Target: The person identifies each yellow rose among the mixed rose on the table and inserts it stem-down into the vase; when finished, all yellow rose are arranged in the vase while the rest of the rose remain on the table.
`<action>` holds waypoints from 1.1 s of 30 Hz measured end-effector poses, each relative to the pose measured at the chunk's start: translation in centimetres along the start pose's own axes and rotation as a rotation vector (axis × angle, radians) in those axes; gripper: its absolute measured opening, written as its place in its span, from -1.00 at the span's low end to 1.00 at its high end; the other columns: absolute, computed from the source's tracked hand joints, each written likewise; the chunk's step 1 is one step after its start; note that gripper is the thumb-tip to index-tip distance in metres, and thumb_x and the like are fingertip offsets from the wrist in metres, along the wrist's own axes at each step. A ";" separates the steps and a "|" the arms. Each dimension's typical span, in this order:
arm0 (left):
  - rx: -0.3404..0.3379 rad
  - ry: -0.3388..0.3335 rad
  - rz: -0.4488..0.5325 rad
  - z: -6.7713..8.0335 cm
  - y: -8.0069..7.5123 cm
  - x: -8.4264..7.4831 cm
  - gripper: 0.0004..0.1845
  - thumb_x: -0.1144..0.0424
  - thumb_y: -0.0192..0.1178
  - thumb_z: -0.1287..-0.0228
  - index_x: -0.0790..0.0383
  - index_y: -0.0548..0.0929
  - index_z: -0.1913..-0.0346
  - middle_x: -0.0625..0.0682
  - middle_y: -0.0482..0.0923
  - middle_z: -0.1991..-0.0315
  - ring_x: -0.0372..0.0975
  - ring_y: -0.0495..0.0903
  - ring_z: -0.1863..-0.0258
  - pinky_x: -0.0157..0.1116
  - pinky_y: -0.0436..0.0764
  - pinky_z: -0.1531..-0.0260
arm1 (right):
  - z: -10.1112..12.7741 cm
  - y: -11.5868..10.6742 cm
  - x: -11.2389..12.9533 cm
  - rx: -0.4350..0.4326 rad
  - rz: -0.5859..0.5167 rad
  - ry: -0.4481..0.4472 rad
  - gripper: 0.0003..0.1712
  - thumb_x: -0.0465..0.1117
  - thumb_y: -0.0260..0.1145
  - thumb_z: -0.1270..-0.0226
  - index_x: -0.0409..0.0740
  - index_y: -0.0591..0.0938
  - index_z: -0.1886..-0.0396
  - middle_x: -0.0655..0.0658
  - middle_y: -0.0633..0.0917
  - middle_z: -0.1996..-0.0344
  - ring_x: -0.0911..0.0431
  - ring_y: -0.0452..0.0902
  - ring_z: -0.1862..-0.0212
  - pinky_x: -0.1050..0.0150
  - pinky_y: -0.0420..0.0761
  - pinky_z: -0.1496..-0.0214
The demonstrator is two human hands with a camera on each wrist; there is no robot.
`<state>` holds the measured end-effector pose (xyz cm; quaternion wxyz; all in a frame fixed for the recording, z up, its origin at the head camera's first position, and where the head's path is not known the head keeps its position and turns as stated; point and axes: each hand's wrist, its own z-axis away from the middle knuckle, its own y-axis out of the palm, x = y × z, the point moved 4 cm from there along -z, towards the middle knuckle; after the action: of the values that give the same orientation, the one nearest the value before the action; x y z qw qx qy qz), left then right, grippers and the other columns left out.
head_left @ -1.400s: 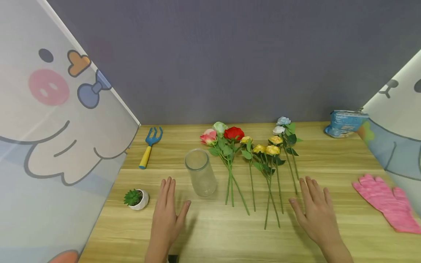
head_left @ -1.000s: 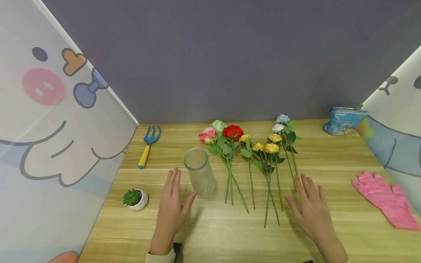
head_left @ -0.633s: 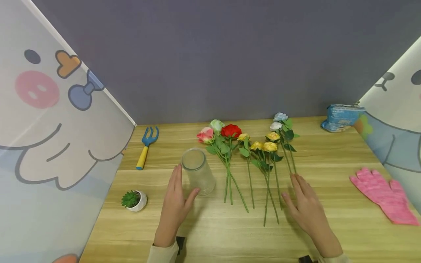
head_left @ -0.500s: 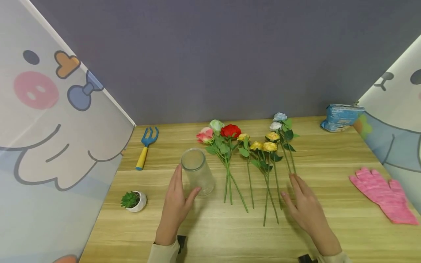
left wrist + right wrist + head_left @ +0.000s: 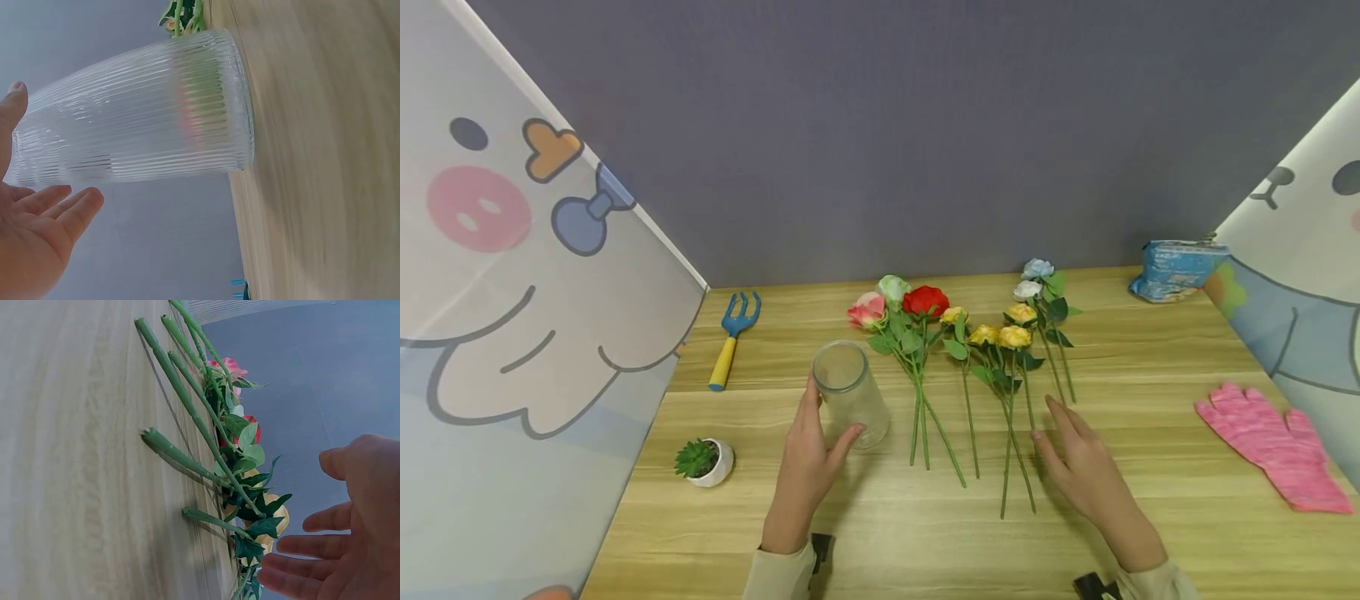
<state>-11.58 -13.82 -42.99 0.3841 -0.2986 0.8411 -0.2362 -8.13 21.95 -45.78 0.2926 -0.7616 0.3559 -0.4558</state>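
**Mia:** Both hands have slid forward on the table since a moment ago. They lay flat near the front edge then. Now the left hand (image 5: 808, 454) is right up at the glass vase (image 5: 850, 393), and the right hand (image 5: 1078, 467) has come to the flower stems.

**Ben:** Is the left hand holding the vase?

**Mia:** Not quite. Its fingers stand along the left side of the vase and the thumb sits at the bottom on the right. The left wrist view shows the fingers (image 5: 59, 206) loose and straight, with a small gap to the ribbed glass (image 5: 144, 112). So the hand is relaxed, cupped beside it.

**Ben:** And the right hand?

**Mia:** It is flat and loose too, holding nothing. Its fingertips are just beside the stems of the yellow roses (image 5: 1003, 336).

**Ben:** Where is the vase?

**Mia:** It stands upright on the wooden table (image 5: 925, 542), left of the row of flowers. The pink rose (image 5: 865, 310) and the red rose (image 5: 925, 300) are near its top.

**Ben:** What else is there?

**Mia:** A blue garden fork (image 5: 733, 337) far to the left, a little green plant in a white pot (image 5: 703, 460), and a pink glove (image 5: 1270, 442) way off to the right.
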 end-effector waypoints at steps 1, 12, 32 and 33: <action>0.000 -0.001 0.006 0.0 0.1 0.0 0.02 -0.25 0.07 -0.45 0.56 0.06 -0.56 0.52 0.36 -0.38 0.29 0.57 -0.20 0.19 0.65 -0.13 | -0.1 0.1 0.0 0.006 -0.008 0.002 -0.40 -0.25 0.24 -0.53 -0.63 0.38 -0.36 -0.66 0.53 -0.18 -0.58 0.55 -0.08 -0.48 0.62 0.01; -0.027 -0.006 0.067 -0.5 0.5 0.5 -0.02 0.02 0.38 -0.37 0.53 0.08 -0.55 0.48 0.42 -0.33 0.27 0.57 -0.22 0.15 0.65 -0.15 | -1.3 0.9 -0.3 0.025 -0.057 -0.017 -0.52 -0.43 0.36 -0.36 -0.66 0.52 -0.19 -0.49 0.73 0.12 -0.23 0.76 0.28 0.00 0.79 0.37; -0.042 -0.033 0.066 -0.9 1.0 0.8 -0.03 -0.14 0.30 -0.38 0.53 0.17 -0.51 0.45 0.51 -0.21 0.25 0.62 -0.13 0.18 0.71 -0.01 | -4.0 1.8 -1.1 0.069 -0.168 0.216 -0.71 -0.46 0.30 -0.42 -0.61 0.65 -0.04 -0.41 0.79 0.29 -0.20 0.78 0.33 0.03 0.80 0.39; -0.042 -0.034 0.072 -0.9 1.0 0.8 -0.03 -0.12 0.33 -0.37 0.53 0.17 -0.51 0.46 0.51 -0.22 0.26 0.61 -0.14 0.18 0.70 -0.02 | -4.1 1.8 -1.2 0.083 -0.168 0.239 -0.70 -0.44 0.30 -0.43 -0.61 0.65 -0.04 -0.40 0.79 0.31 -0.18 0.78 0.35 0.05 0.80 0.39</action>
<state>-13.01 -13.50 -43.52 0.4004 -0.2802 0.8493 -0.1996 -12.74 21.36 -46.09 0.2403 -0.7161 0.3041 -0.5804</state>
